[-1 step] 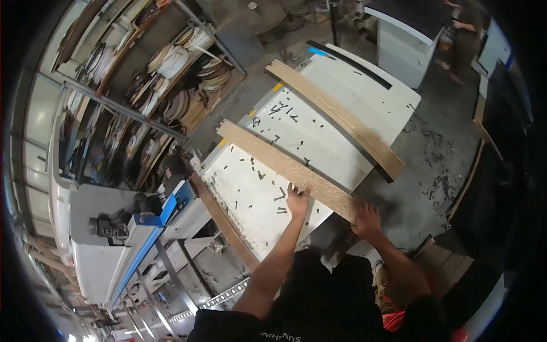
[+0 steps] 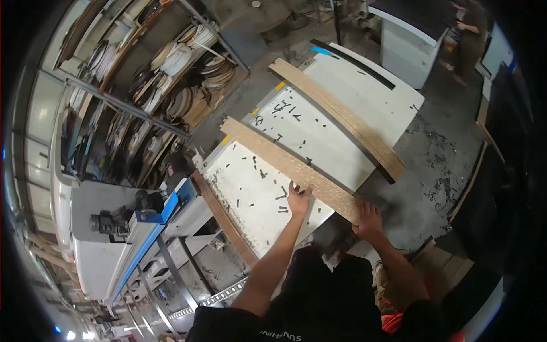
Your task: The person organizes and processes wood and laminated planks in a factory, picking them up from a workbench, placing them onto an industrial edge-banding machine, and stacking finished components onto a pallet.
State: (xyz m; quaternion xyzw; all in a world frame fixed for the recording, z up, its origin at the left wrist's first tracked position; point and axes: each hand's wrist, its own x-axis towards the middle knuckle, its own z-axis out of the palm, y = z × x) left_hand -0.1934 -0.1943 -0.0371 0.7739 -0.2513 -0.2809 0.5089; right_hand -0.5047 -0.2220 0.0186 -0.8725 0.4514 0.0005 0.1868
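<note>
A long chipboard strip (image 2: pixel 273 157) lies slantwise across a white table top (image 2: pixel 250 194) that is marked with black scribbles. My left hand (image 2: pixel 299 198) rests on the strip's near edge, fingers laid over it. My right hand (image 2: pixel 369 219) grips the strip's near end at the table's edge. A second, longer chipboard strip (image 2: pixel 342 122) lies further back across the same table, apart from both hands.
A brown board (image 2: pixel 222 219) leans along the table's left side. Shelves with coiled edge bands (image 2: pixel 182 74) stand at the upper left. A grey machine with a blue rail (image 2: pixel 148 228) is at the left. A white cabinet (image 2: pixel 410 40) and another person (image 2: pixel 470 31) are at the far right.
</note>
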